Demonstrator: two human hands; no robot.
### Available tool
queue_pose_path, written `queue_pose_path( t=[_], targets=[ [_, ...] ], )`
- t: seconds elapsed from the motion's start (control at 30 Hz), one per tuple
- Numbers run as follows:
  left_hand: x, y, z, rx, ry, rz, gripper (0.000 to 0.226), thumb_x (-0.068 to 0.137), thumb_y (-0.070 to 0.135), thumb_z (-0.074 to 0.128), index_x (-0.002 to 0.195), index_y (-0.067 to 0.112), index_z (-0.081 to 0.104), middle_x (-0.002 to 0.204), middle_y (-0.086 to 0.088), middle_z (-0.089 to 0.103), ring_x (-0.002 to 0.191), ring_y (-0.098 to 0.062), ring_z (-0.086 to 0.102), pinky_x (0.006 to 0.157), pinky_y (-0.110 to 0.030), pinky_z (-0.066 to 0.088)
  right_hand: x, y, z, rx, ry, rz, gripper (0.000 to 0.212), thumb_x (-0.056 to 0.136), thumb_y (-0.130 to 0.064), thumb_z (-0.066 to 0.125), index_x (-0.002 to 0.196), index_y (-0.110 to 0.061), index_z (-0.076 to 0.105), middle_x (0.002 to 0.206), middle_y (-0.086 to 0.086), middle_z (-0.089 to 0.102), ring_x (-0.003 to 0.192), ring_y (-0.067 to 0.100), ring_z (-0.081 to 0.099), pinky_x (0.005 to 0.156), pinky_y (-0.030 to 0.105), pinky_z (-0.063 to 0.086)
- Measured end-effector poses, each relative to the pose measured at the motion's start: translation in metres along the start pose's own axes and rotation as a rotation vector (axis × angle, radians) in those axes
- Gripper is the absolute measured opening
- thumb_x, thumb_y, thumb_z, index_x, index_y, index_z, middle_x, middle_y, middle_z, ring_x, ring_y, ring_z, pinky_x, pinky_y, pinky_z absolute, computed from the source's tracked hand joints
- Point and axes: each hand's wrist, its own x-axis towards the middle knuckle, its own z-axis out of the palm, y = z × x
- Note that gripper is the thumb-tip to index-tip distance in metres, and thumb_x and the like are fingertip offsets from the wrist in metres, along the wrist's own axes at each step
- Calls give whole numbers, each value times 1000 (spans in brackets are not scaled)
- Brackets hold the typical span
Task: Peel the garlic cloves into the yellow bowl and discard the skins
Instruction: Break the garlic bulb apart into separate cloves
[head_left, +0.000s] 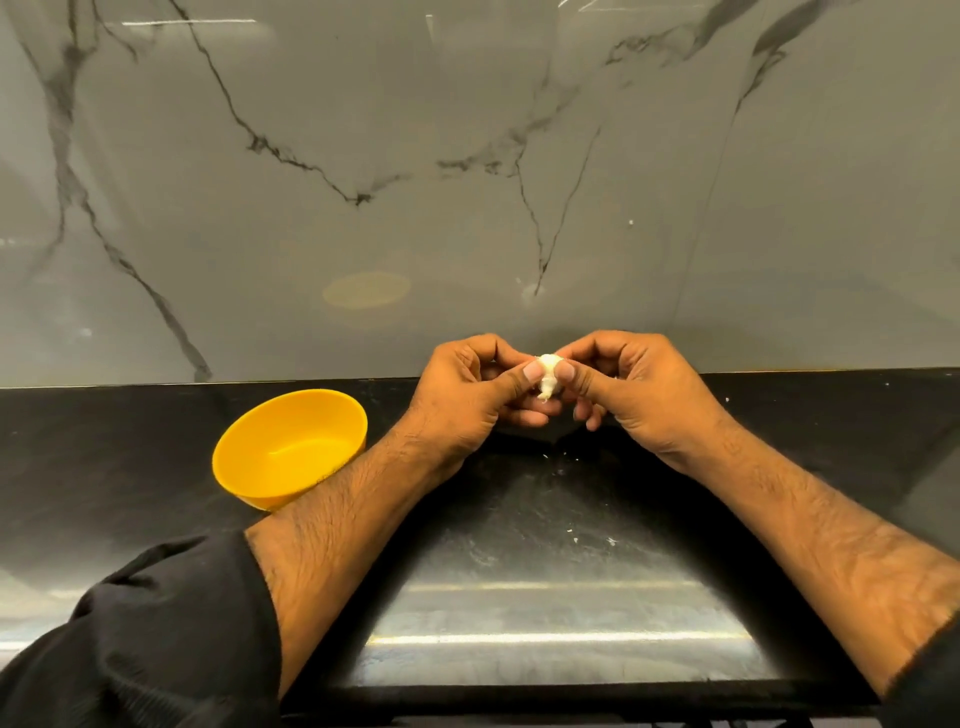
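A small white garlic clove (547, 375) is held above the black counter, near the back wall. My left hand (470, 397) and my right hand (631, 392) both pinch it, thumbs pressed against its two sides, with the other fingers curled behind. A wisp of skin hangs from the clove's lower end. The yellow bowl (244, 452) stands on the counter to the left, partly behind my left forearm. Its inside looks empty.
Small white flecks of garlic skin (574, 538) lie scattered on the black counter (519, 597) below and between my hands. A grey marble-patterned wall (467, 156) rises directly behind the counter. My black sleeve (130, 634) covers the lower left.
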Motion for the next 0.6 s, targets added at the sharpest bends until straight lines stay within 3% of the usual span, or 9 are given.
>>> queue_pose_path(
  t=[0.2,0.33,0.5,0.6],
  targets=[
    [-1,-2,7,-25,48,-14,12,97,2,73,99,-6,64,91,-31,76,72,-28,78,64,-31,66,-1,2,7,-40,10,-8,32,90,-40,73,101,-10,74,77,12,75,63,21,65,54,33,52],
    [-3,-2,7,-65,34,-28,9,97,0,70,97,-5,63,89,-30,76,74,-28,79,64,-30,66,1,5,7,-7,75,-12,26,98,-33,68,91,-8,74,71,15,72,57,18,61,48,28,47],
    [-3,1,3,-79,4,-54,22,98,3,71,113,-10,62,98,-30,77,88,-37,79,73,-36,68,2,5,5,80,103,39,16,104,-13,63,100,-5,76,70,11,69,58,14,58,49,23,47],
    [-4,0,3,-58,9,-26,28,95,-1,74,119,-8,62,98,-27,78,87,-36,79,77,-39,67,3,1,3,107,43,41,19,105,-20,61,106,-11,78,78,12,71,63,17,58,52,26,47]
  ],
)
